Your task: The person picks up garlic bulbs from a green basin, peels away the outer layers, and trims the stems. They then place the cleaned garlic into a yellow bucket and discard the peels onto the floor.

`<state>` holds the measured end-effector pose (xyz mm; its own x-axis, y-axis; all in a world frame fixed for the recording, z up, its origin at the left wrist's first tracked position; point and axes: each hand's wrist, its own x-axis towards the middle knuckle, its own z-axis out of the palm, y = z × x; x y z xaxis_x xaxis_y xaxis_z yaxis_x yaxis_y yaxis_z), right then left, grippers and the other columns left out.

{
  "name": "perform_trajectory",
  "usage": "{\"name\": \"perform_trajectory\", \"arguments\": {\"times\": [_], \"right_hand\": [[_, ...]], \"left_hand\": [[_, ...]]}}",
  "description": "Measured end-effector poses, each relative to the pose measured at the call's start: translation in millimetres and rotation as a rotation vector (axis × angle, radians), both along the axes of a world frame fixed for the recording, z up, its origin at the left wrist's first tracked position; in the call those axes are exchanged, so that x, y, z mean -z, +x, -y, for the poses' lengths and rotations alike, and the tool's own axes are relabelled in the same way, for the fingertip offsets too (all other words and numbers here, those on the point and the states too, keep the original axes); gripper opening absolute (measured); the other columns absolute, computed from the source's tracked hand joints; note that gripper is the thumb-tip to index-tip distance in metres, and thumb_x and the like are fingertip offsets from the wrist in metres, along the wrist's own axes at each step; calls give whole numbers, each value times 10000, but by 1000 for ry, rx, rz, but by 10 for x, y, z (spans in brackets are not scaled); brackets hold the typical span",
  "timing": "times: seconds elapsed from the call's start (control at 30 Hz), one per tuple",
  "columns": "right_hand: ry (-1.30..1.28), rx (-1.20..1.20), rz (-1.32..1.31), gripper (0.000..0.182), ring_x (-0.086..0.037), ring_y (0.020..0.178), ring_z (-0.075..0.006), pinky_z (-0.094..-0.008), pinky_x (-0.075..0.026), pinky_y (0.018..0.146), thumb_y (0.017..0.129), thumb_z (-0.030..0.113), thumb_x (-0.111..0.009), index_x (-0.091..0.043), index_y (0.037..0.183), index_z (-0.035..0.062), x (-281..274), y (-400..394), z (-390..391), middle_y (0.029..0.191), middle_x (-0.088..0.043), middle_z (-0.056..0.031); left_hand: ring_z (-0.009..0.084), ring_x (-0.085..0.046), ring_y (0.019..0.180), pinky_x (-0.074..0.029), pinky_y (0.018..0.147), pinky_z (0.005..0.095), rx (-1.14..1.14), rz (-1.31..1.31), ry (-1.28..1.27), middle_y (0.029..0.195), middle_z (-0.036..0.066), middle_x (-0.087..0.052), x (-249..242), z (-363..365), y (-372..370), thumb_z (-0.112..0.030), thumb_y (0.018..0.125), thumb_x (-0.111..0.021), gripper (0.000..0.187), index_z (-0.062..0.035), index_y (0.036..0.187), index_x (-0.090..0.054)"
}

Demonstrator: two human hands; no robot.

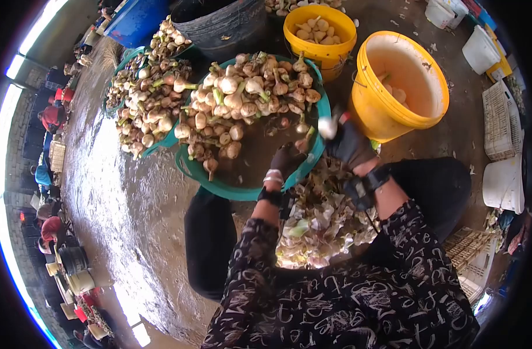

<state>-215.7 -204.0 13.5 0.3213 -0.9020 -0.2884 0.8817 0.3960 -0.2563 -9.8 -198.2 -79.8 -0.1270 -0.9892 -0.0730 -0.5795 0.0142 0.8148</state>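
My right hand, in a dark glove with a bare fingertip, holds a peeled white garlic bulb, smeared by motion, between the teal tub and the large yellow bucket. Over the near right rim of the teal tub, my gloved left hand has its fingers closed on a garlic bulb with a reddish stem. Untrimmed garlic is heaped along the tub's far and left sides. A few pale bulbs lie inside the large yellow bucket.
Garlic skins pile up between my knees. A second heap of garlic stands to the left. Behind are a smaller yellow bucket of clean bulbs and a black tub. White crates line the right; people sit far left.
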Motion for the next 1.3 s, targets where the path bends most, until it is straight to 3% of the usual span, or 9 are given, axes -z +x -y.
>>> {"name": "perform_trajectory", "arguments": {"times": [0.1, 0.2, 0.23, 0.33, 0.6, 0.67, 0.87, 1.23, 1.3], "right_hand": [[-124, 82, -200, 388, -607, 906, -256, -389, -501, 783, 932, 363, -404, -543, 1088, 35, -729, -244, 419, 1013, -607, -164], [-58, 58, -958, 398, -616, 628, -237, -378, -484, 576, 883, 427, -486, -602, 953, 53, -253, -224, 336, 720, -634, -96], [-285, 156, -1573, 417, -581, 559, -267, -386, -448, 529, 859, 451, -536, -606, 903, 42, 390, -278, 347, 659, -602, -144], [-363, 65, -2101, 471, -580, 537, -359, -426, -437, 538, 823, 428, -611, -608, 669, -18, 103, 93, -327, 533, -545, -192], [-427, -66, -1663, 378, -627, 631, -308, -379, -453, 575, 783, 347, -663, -644, 773, -31, 291, 302, -881, 634, -594, -213], [-441, -357, -1660, 299, -620, 668, -209, -349, -458, 608, 799, 284, -637, -654, 847, -11, 324, 206, -936, 717, -635, -182], [-255, -163, -1224, 211, -560, 655, -109, -282, -452, 604, 829, 221, -597, -656, 849, 20, 688, 132, -1277, 742, -634, -48], [78, -344, -609, 322, -587, 699, -120, -290, -498, 608, 898, 398, -489, -576, 947, 91, -232, 116, -1598, 792, -577, -10], [151, -394, -482, 348, -596, 692, -134, -303, -503, 595, 904, 430, -465, -569, 920, 98, -107, 93, -1596, 786, -571, -6]], "left_hand": [[324, -608, 943, -472, 794, 383, 326, 160, 148, 1024, 189, -630, -75, 359, -214, -256, 682, -703, 524, -3, 1117, -559], [205, -618, 856, -486, 748, 334, 135, -115, 235, 960, 124, -654, 141, 414, -246, -242, 698, -704, 527, 37, 1115, -546], [162, -612, 823, -489, 733, 315, 100, -302, 316, 928, 97, -660, -19, 349, -260, -227, 698, -710, 520, 38, 1115, -548], [118, -592, 786, -490, 716, 285, 63, -340, 192, 883, 55, -657, -330, -70, -217, -191, 690, -725, 477, 26, 1087, -573], [350, -599, 810, -494, 717, 410, 127, 24, -245, 871, 180, -626, -925, -960, -129, -285, 611, -768, 526, -73, 1068, -616], [320, -610, 810, -498, 715, 390, 141, 12, -208, 880, 175, -629, -964, -1055, -93, -271, 609, -775, 525, -59, 1062, -616], [177, -606, 857, -498, 741, 304, 85, -419, 94, 934, 117, -629, -923, -1343, -102, -179, 641, -785, 500, 7, 1061, -587], [157, -570, 945, -490, 824, 292, -45, -970, 123, 1093, 80, -568, -1125, -1643, -414, -80, 747, -718, 512, 37, 1180, -472], [225, -557, 1000, -460, 873, 355, 49, -675, 181, 1118, 114, -561, -1072, -1644, -345, -119, 698, -762, 624, 44, 1210, -443]]}}
